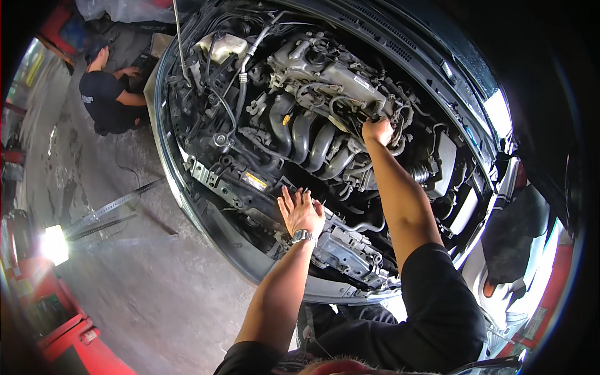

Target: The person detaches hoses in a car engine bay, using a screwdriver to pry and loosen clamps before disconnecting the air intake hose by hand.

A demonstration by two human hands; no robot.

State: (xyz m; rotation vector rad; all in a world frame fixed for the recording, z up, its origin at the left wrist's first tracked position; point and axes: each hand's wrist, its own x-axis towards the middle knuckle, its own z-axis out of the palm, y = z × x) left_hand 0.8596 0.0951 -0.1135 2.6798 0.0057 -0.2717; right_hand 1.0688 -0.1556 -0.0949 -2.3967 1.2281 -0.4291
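My left hand (pixel 300 212) lies flat and spread on the car's front bar (pixel 250 199) to hold me up, while my right hand (pixel 377 131) squeezes a hose (pixel 400 149) behind the engine (pixel 325 78) — best to pull slow and straight.

**Metal, plastic and rubber under an open bonnet**

Dull grey cast metal on the engine top (pixel 325 72), rough and grimy. Matt black plastic on the ribbed intake runners (pixel 312 140), lightly dusty. Black rubber hoses (pixel 240 94), smooth with a faint sheen. Painted front crossmember (pixel 237 187), dark and matt, under the bare left hand (pixel 301 212). Polished metal wristwatch (pixel 302 236), glinting. Bare right hand (pixel 377 131) against bundled plastic-sheathed wiring. Black cloth sleeve (pixel 437 294), soft and matt. Rough grey concrete floor (pixel 137 281), stained. Glossy red painted equipment (pixel 75 340) at the edge.
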